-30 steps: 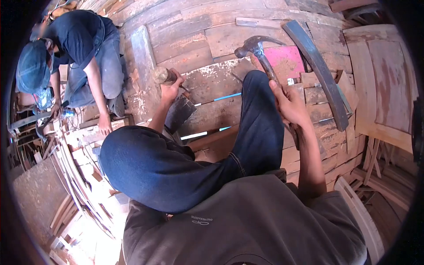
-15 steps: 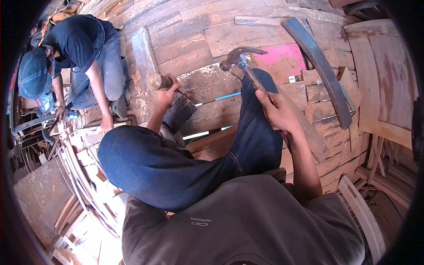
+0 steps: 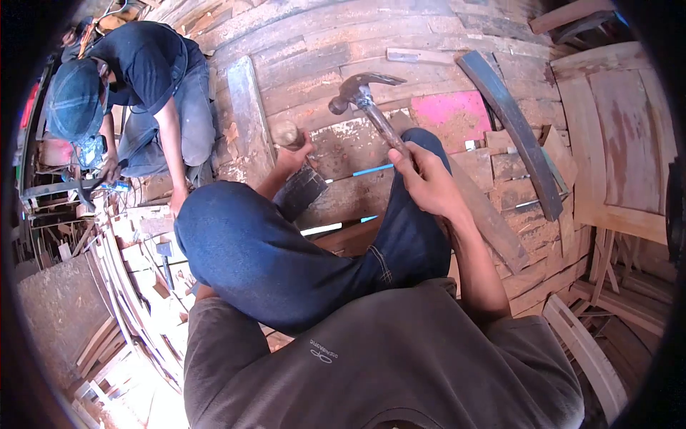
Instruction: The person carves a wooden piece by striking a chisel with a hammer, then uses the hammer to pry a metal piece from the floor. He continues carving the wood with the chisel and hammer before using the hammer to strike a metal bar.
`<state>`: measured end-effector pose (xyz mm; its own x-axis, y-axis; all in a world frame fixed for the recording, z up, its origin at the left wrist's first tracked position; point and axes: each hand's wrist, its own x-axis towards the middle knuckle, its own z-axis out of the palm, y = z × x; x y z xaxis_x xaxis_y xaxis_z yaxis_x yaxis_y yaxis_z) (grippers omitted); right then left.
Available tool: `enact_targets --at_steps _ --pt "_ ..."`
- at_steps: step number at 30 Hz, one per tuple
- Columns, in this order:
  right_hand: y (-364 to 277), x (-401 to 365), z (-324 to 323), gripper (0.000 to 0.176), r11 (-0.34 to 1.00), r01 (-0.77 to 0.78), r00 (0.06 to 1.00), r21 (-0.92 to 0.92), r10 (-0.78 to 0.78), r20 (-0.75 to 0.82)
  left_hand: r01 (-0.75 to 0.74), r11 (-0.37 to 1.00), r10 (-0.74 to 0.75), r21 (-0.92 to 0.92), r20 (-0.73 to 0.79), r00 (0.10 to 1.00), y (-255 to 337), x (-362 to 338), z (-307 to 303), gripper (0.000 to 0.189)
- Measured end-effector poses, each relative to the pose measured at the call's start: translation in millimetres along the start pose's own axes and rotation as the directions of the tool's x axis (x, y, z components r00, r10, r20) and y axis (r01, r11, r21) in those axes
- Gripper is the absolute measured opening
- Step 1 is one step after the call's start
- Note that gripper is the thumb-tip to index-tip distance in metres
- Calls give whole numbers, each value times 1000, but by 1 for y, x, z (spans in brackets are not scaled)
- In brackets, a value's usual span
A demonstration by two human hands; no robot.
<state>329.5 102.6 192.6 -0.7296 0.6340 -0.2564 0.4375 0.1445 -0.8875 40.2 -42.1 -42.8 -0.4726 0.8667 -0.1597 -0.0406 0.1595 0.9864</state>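
With the clock centred on the view, a second person (image 3: 146, 93) kneels at 10 o'clock. A pale plank (image 3: 248, 96) lies between that person and the left hand (image 3: 294, 156), at 11 o'clock, whose fingers wrap a round-ended wooden handle (image 3: 284, 133); the tool's far end is unclear. A dark block (image 3: 304, 189) sits near that hand's 6 o'clock side. The claw hammer (image 3: 381, 122) stands raised near 12 o'clock, its shaft gripped by the right hand (image 3: 431, 180) at 2 o'clock. Beyond lie a pink sheet (image 3: 454, 109) and a curved dark beam (image 3: 514, 136).
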Motion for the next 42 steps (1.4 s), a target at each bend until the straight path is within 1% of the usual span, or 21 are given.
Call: enact_targets --at_steps 2,5,9,11,14,15,18,19,21,22,26,29,31,32,33,34,35,36,37,39,42 --pt "-19 5 2 40 992 104 993 -75 -109 -56 -40 985 36 166 25 999 -11 8 0 17" --pt "-57 1 7 33 974 153 984 -167 -166 -67 95 987 -90 127 -45 995 34 -5 19 26" --pt "-54 2 35 30 958 190 982 -214 -191 17 -42 965 52 260 -30 998 -5 4 9 41" --pt "-35 8 49 35 910 181 982 -374 -148 115 -83 969 99 232 -56 994 3 3 12 47" --pt "-30 21 43 38 957 188 981 -222 -173 84 -25 996 31 85 -79 996 19 2 15 56" --pt "-53 21 30 39 934 169 985 -315 -150 83 -21 996 28 84 -84 996 24 -1 15 56" --pt "-112 28 -23 39 873 361 895 -328 -423 -140 15 988 -8 156 -47 999 25 4 14 41" --pt "-153 18 -41 40 962 181 951 -206 -225 -214 -7 979 11 203 -17 1000 19 9 11 37" --pt "-193 24 -82 42 834 481 729 -270 -551 -406 -50 972 51 230 2 999 16 14 6 31" --pt "-230 10 -85 39 886 463 767 18 -390 -509 -68 977 72 204 -10 997 16 14 7 29" --pt "-278 6 -84 40 686 720 533 103 -451 -716 -39 993 41 110 -12 999 19 10 12 32" --pt "-196 21 -25 41 768 577 703 277 -295 -647 -6 984 14 181 -46 999 52 7 17 45" --pt "-73 30 47 40 958 158 955 -240 -210 -209 -73 991 90 111 -154 984 37 -4 30 58" --pt "-13 22 73 39 915 86 994 -395 -104 -24 -112 990 127 82 -207 970 25 -7 35 65" --pt "14 13 77 39 925 86 995 -369 -98 -14 -181 978 194 103 -134 972 0 -23 43 67" --pt "-11 41 62 41 943 32 999 -330 -43 -24 -312 939 329 143 -113 938 -5 3 27 70" --pt "-14 44 49 43 913 244 949 -326 -293 -112 -123 981 132 150 -52 990 11 0 27 65" --pt "-56 38 21 39 922 1 998 -387 -27 -61 66 980 -70 186 12 997 27 -4 27 61" --pt "-68 38 -3 36 937 227 959 -267 -262 -105 50 988 -44 149 -41 998 -10 19 17 50" --pt "-106 31 -48 36 968 214 957 -130 -234 -170 81 989 -75 121 -60 995 -34 4 22 34" --pt "-149 10 -92 41 987 91 957 129 -51 -286 29 994 -34 105 38 999 51 -11 22 23"
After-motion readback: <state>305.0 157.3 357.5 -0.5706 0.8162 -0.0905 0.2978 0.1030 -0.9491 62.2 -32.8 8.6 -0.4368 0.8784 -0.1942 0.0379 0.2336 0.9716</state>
